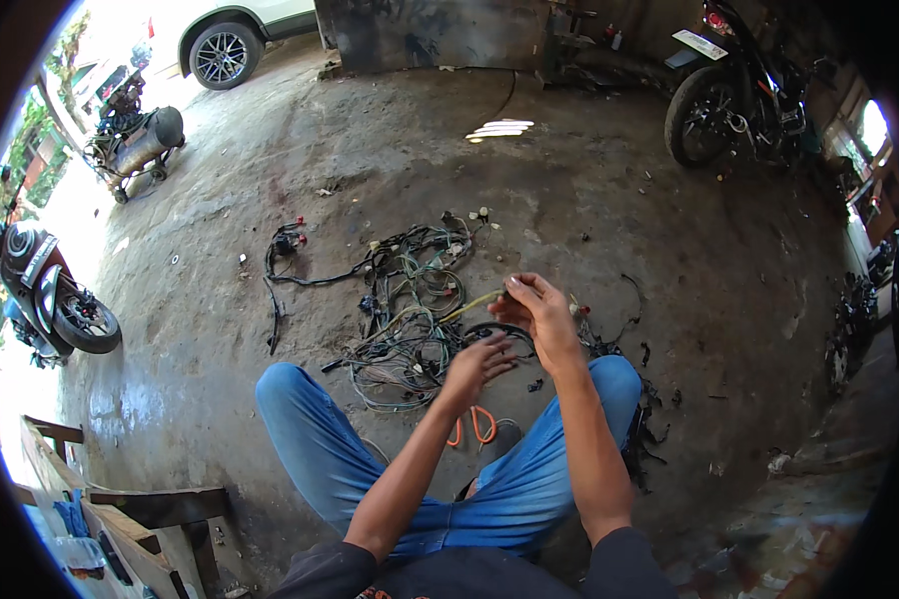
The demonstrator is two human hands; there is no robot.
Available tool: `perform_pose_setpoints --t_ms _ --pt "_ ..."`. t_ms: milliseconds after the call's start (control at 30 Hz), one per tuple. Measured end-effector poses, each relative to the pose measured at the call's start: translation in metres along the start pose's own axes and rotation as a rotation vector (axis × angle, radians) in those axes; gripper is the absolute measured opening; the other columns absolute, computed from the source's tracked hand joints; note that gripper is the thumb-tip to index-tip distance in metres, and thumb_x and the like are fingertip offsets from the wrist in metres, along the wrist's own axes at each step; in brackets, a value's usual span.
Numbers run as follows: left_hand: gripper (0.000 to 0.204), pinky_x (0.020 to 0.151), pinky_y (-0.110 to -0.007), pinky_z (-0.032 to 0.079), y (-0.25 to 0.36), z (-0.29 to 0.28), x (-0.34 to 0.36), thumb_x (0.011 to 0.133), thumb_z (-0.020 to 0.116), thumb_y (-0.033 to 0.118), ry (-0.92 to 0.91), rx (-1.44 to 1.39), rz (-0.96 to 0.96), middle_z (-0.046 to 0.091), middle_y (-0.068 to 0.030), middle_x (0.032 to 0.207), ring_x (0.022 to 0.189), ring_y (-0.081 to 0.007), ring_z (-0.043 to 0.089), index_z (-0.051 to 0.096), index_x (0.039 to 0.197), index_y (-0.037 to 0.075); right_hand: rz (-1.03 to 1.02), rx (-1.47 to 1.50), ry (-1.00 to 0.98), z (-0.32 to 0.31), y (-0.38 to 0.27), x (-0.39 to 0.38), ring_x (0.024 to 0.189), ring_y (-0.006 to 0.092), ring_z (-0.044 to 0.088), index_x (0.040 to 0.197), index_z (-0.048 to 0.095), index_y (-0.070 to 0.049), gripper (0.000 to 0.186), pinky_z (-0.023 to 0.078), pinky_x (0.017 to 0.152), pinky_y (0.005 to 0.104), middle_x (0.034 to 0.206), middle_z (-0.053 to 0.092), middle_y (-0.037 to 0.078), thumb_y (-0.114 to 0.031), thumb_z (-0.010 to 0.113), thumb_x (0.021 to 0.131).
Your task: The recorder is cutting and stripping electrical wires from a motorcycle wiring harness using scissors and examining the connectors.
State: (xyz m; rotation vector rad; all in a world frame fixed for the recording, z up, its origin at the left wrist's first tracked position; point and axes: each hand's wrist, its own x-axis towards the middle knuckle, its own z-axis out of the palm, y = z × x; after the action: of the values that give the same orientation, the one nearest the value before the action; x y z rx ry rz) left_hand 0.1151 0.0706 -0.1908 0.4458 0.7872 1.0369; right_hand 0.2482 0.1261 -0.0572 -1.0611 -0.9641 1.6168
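Observation:
A tangled wiring harness [410,270] of black, green and grey wires with small connectors lies on the floor in front of me. My right hand [537,314] is raised over its right side, thumb and fingers pinched on the end of a yellow-green wire [479,302]. That wire runs left into the tangle. Lower and to the left, my left hand [477,371] hovers over the near edge of the wires. Its fingers are stretched out, and I see nothing in them. Orange-handled scissors [484,425] lie between my legs, their blades hidden.
Black wire scraps and connectors [649,419] lie beside my right knee. A motorcycle [709,115] stands far right, a scooter [55,295] at left. A wheeled tank machine [145,140] and a white car [225,50] are far left. Wooden furniture [150,504] stands near left.

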Motion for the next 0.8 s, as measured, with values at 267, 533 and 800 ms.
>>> perform_pose_setpoints --t_ms 267,533,800 --pt "0.048 0.110 -0.043 0.047 0.094 -0.041 -0.065 0.101 0.032 0.017 0.163 -0.537 0.420 0.050 -0.0227 0.145 0.134 -0.0332 0.051 0.041 0.142 -0.008 0.036 0.129 -0.008 0.011 0.037 -0.048 0.069 0.0151 0.062 0.100 0.056 -0.007 0.010 0.052 0.065 0.0290 0.083 0.059 0.003 -0.013 0.059 0.093" --pt "0.050 0.108 -0.042 0.046 0.118 -0.004 -0.112 0.109 0.033 0.027 0.111 0.048 0.557 0.049 -0.0200 0.147 0.130 -0.0337 0.055 0.040 0.146 -0.005 -0.336 -0.841 0.258 0.067 0.022 -0.088 0.120 0.0353 0.052 0.107 0.062 -0.002 0.023 0.042 0.104 0.0434 0.121 0.054 0.017 -0.008 0.070 0.085" --pt "0.046 0.113 -0.032 0.033 0.121 0.023 -0.150 0.107 0.038 0.017 0.024 0.453 0.548 0.049 -0.0119 0.151 0.136 -0.0191 0.047 0.043 0.148 -0.005 -0.511 -0.664 -0.065 0.105 0.018 -0.101 0.090 0.0296 0.068 0.107 0.068 -0.002 0.019 0.053 0.079 0.0369 0.095 0.068 0.011 -0.009 0.072 0.089"
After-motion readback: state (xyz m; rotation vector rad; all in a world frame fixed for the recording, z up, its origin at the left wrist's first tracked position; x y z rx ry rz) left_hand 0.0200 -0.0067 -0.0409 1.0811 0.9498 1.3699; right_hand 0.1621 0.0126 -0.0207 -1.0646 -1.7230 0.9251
